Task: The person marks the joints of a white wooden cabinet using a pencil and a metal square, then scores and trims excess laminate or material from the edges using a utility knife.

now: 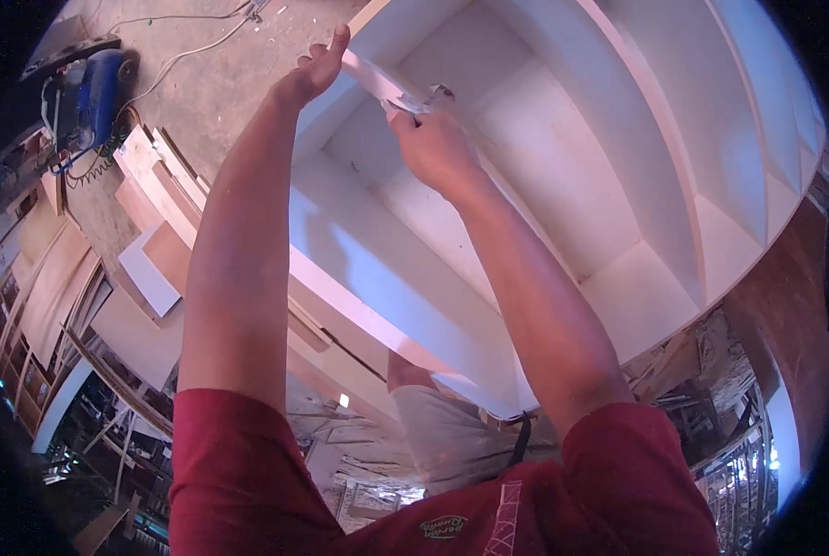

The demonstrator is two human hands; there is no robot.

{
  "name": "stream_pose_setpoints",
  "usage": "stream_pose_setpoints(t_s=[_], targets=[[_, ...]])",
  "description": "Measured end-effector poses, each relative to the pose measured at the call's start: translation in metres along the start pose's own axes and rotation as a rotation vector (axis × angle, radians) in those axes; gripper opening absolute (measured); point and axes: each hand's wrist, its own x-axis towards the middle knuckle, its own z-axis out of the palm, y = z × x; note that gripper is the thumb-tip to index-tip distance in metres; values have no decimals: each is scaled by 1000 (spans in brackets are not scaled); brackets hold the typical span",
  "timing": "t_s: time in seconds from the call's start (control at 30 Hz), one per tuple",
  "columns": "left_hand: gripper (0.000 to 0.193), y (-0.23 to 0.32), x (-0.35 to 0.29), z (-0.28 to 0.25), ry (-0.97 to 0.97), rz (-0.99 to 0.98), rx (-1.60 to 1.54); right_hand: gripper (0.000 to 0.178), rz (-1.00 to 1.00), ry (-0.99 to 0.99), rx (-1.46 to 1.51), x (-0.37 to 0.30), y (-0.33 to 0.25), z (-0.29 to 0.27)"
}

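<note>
A large white open cabinet (391, 243) with several compartments lies in front of me. My left hand (317, 72) rests at its far left edge, fingers apart and one of them stretched upward, beside the upper end of a pale strip (370, 74). My right hand (433, 148) is closed at the strip's lower end, over a compartment. From its fingers sticks a small, pale, crumpled-looking piece (410, 102); what exactly it is I cannot make out. Just beyond lies a dark-and-light bit (442, 93), partly hidden.
Left of the cabinet, boards and wood offcuts (155, 259) lie stacked on the concrete floor (201, 56). A blue machine (95, 97) stands at the far left, with a pale cable (169, 67) running across the floor. A brown panel (785, 269) is at the right.
</note>
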Motion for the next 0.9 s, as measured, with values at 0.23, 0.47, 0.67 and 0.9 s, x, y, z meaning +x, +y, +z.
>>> stream_pose_setpoints(t_s=[0.23,0.47,0.67,0.9], targets=[[122,3,4,5,25,23,-39,59,-7,13,-3,16,-14,-4],[119,7,3,-1,-1,44,-31,58,-11,-8,5,29,-32,-3],[119,0,2,2,18,19,-38,61,-54,14,-47,36,-35,6],[122,7,-2,-6,-40,43,-103,65,-75,15,-65,41,-35,7]])
